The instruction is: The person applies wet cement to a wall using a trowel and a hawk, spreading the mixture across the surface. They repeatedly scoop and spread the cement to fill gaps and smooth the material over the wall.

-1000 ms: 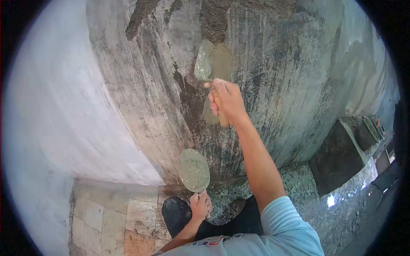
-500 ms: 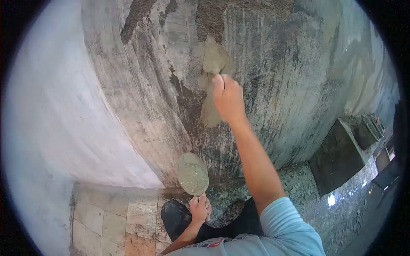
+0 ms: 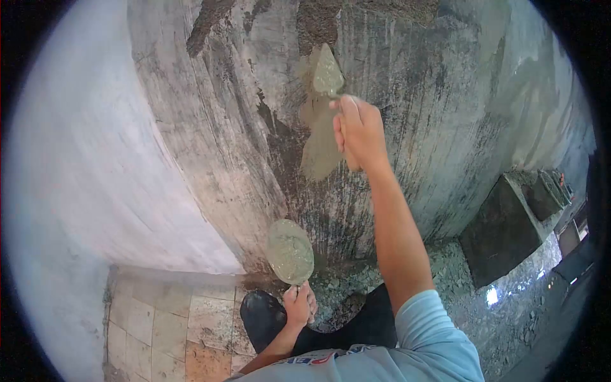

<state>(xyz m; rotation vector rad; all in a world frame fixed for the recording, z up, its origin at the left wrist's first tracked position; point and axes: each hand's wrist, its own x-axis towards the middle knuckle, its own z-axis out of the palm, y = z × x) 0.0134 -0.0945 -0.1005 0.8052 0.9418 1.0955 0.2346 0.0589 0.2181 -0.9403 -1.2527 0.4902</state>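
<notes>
My right hand (image 3: 363, 132) is wrapped round the handle of a pointed trowel (image 3: 328, 72). Its blade points up in front of the wall, smeared with grey-green mortar. Below and left of the blade, a wet mortar patch (image 3: 320, 149) coats the wall. Low down, my left hand (image 3: 299, 305) grips the short handle of a round mortar pan (image 3: 291, 251). Wet mortar covers the pan's face, and its handle is mostly hidden by my fingers.
The rough, streaked wall (image 3: 407, 121) meets a smooth pale wall (image 3: 114, 159) at left. Tiles (image 3: 159, 337) cover the floor at lower left; rubble (image 3: 449, 274) lies along the wall base. A dark box-like block (image 3: 499, 232) stands at right.
My right hand has shifted right and slightly up, bringing the trowel with it; the blade now shows its pointed outline. The pan sits slightly higher in view.
</notes>
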